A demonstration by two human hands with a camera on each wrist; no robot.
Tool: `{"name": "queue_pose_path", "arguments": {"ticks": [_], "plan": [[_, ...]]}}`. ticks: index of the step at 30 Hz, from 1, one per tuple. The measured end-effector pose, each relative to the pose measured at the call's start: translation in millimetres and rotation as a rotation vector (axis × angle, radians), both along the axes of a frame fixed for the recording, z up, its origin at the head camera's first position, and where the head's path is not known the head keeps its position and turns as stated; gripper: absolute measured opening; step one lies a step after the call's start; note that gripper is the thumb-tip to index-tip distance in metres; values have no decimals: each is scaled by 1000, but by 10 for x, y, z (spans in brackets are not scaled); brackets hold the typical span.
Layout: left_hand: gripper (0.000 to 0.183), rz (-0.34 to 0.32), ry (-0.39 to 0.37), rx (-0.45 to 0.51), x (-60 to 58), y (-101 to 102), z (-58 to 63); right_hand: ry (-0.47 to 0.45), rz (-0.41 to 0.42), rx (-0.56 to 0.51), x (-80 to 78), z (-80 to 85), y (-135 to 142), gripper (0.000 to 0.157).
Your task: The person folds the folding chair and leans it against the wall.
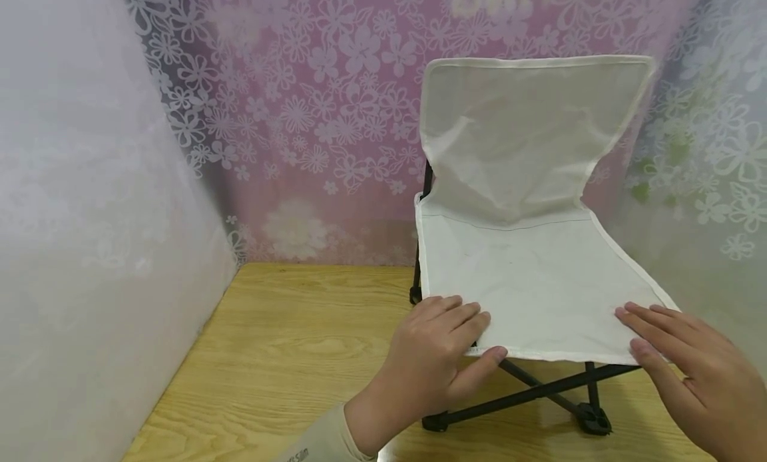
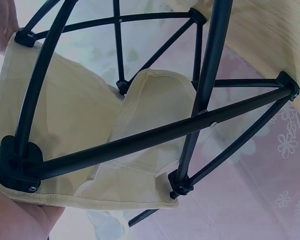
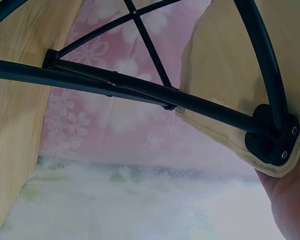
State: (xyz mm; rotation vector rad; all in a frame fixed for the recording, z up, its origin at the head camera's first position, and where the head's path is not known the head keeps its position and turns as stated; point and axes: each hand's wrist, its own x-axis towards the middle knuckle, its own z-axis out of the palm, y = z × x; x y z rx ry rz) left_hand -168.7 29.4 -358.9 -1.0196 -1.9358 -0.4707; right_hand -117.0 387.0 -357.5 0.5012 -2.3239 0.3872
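Standing unfolded on a wood-grain surface (image 1: 287, 355), a small folding chair (image 1: 533, 285) fills the right half of the head view, its front edge toward the person. Off-white cloth makes the seat and backrest (image 1: 533, 116), over a black tubular frame (image 1: 524, 398) with crossed legs.

The left hand (image 1: 434, 349) lies on the left front corner of the seat, its fingers nearly straight and close together on the cloth, thumb apart at the front edge. The right hand (image 1: 701, 369) rests likewise on the right front corner, fingers close together, thumb set a little away. Neither hand appears to pinch the fabric.

The chair is probably light for its size. The cloth looks soft and not very slippery, drawn fairly flat across the seat but creased and slack at the backrest. The thin tubes look stiff, and the hinged joints could fold or nip a finger. Good holds would be the front corners, where a black bracket (image 2: 17, 165) sits beneath the cloth, or the seat's side edges, clear of the crossings.

The seat hides much of the rear legs from above. Both wrist views look under the chair, dim and tilted, with only parts of the hands showing. The right hand's wrist is cut off in the head view, and lettering on the left sleeve (image 1: 323, 442) is too small to read.
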Motion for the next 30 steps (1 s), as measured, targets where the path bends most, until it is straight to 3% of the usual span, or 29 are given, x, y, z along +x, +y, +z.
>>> {"name": "queue_pose_path", "arguments": {"ticks": [22,30], "plan": [[38,-10,-3,23,-4,-94,-38,45,-72,-17,30,-50,-133,45],[37,-3,-4,20,13,-131,-21,51,-57,-9,46,-40,-185,45]]}}
